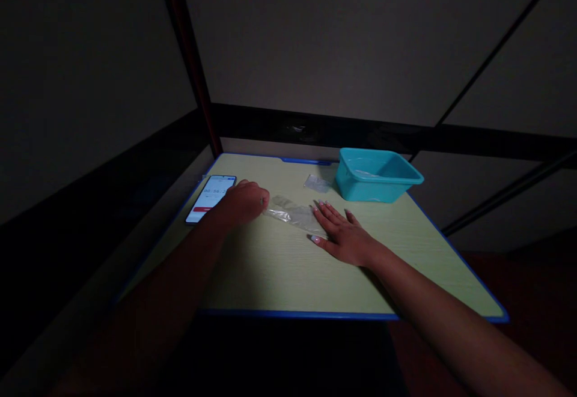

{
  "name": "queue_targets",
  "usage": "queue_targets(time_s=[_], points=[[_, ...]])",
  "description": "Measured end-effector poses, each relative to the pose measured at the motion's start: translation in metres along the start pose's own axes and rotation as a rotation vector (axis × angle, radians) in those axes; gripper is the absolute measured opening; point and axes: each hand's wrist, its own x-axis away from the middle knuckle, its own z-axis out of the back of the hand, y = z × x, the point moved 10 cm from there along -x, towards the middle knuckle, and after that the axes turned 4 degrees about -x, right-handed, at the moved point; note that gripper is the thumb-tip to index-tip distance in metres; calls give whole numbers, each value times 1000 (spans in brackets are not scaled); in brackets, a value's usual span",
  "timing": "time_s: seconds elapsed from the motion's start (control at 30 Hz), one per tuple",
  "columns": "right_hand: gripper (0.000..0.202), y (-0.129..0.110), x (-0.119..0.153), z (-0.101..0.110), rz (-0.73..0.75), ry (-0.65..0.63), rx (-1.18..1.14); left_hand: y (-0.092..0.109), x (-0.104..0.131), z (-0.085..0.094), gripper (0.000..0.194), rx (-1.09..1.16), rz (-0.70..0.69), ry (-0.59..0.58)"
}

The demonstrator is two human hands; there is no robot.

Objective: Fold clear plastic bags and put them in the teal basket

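A clear plastic bag stretches between my two hands, low over the tabletop. Its left end is pinched in my left hand, whose fingers are closed. My right hand lies flat with fingers spread, pressing on the bag's right end. Part of the bag is hidden under those fingers. Just behind it, a small clear plastic piece lies flat on the table, beside the turquoise basket.
The pale wood-grain table has a blue edge. A turquoise plastic basket with some clear plastic inside stands at the back right. A phone showing a timer lies at the left, partly behind my left hand. Walls enclose the back and left.
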Motion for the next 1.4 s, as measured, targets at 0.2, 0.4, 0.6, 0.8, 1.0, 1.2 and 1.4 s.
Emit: queue_targets(time_s=[0.2,0.4,0.6,0.8,1.0,1.2,1.4], points=[[72,1,0,-1,13,16,4,49,18,15,39,-76,-80,374],[69,5,-2,-9,30,25,87,156,56,-53,71,53,-660,-49],[69,4,-1,-5,13,21,64,148,48,-71,76,51,-528,-196],[69,2,1,-3,14,8,30,132,44,-76,78,4,-412,-159],[69,2,0,-3,30,25,41,125,45,-70,75,19,-353,-104],[72,1,0,-2,16,21,24,70,24,2,42,17,-97,267],[73,0,0,0,12,21,8,-8,5,1,42,-93,227,82]])
